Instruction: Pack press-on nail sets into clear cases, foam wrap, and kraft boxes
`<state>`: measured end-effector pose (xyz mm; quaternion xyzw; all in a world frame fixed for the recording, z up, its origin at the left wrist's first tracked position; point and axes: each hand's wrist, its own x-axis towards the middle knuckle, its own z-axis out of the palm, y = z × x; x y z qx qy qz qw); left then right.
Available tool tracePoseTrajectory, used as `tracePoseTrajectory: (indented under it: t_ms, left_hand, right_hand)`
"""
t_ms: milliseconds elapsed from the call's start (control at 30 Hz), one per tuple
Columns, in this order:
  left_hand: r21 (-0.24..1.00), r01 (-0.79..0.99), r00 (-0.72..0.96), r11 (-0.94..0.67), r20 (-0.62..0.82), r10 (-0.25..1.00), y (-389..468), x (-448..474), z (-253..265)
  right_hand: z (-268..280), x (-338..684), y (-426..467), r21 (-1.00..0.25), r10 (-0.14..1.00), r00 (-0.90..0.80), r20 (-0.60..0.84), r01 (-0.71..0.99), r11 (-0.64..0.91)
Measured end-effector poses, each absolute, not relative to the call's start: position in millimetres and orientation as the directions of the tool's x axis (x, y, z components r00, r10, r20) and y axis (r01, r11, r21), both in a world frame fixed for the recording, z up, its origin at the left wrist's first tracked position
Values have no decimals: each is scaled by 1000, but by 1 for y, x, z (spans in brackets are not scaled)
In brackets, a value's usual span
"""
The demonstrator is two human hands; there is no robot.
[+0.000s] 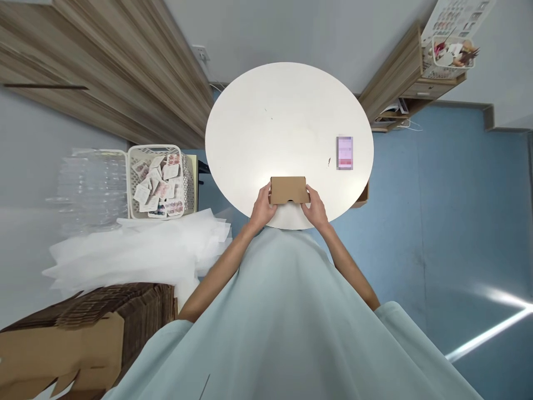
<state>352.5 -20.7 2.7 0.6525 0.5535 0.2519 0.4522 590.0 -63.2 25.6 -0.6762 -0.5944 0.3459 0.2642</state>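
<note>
A small brown cardboard box (pixel 288 189) is at the near part of the round white table (pixel 275 128), with its lid side up and a small notch along its near edge. My left hand (pixel 262 206) grips its left end, fingers along the side. On the opposite end, my right hand (pixel 315 208) holds the box the same way, thumb near the front corner. Whether the box rests on the tabletop or is slightly above it, I cannot tell. Its contents are hidden.
A pixelated phone-like rectangle (pixel 345 153) lies on the table's right side. To the left stand a white basket (pixel 189 186) of small printed packets, white sheets (pixel 137 250) and stacked flat cardboard (pixel 83 350). A wooden cabinet (pixel 395 78) is at the back right.
</note>
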Motion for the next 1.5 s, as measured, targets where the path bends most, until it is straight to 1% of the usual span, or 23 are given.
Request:
tracePoseTrajectory:
  t_ms: [100, 267, 367, 467, 600, 700, 900, 1000, 1067, 1167, 1300, 1433, 1500]
  left_hand:
    - [838, 546, 270, 8, -186, 945, -34, 350, 0]
    - [778, 628, 226, -2, -180, 957, -45, 341, 5]
    - [756, 654, 196, 18, -192, 962, -49, 341, 9]
    - [742, 665, 164, 78, -248, 955, -51, 345, 11]
    - [735, 651, 148, 189, -367, 918, -54, 349, 8]
    - [737, 633, 143, 237, -412, 900, -54, 351, 7]
    - [762, 569, 112, 309, -443, 889, -53, 355, 13]
    - [769, 531, 68, 355, -457, 887, -52, 356, 12]
    - [758, 531, 38, 378, -467, 884, -51, 355, 8]
    - [728, 574, 31, 376, -478, 878, -49, 353, 0]
    - [709, 625, 55, 327, -457, 888, -46, 352, -9]
    - [684, 655, 44, 322, -459, 887, -42, 349, -16]
    - [685, 650, 38, 328, -460, 887, -40, 348, -18]
  right_hand:
    - [19, 590, -75, -737, 985, 44, -167, 658, -155]
    - [20, 592, -88, -702, 977, 77, -199, 685, -196]
    - [26, 591, -91, -694, 968, 91, -236, 681, -233]
    - [30, 587, -91, -679, 957, 97, -274, 686, -264]
    - [28, 583, -92, -654, 924, 114, -364, 676, -341]
    - [23, 581, -93, -664, 901, 135, -413, 633, -399]
    - [18, 579, -90, -676, 894, 175, -413, 599, -430]
    - [17, 578, -89, -665, 884, 193, -426, 595, -451]
    - [14, 578, -90, -672, 891, 190, -411, 597, -437]
    - [8, 579, -90, -680, 896, 184, -403, 596, -428]
    - [-2, 581, -88, -691, 891, 184, -415, 573, -440]
    - [-13, 584, -85, -662, 869, 222, -442, 573, -482]
    - [-17, 586, -84, -667, 865, 235, -443, 558, -493]
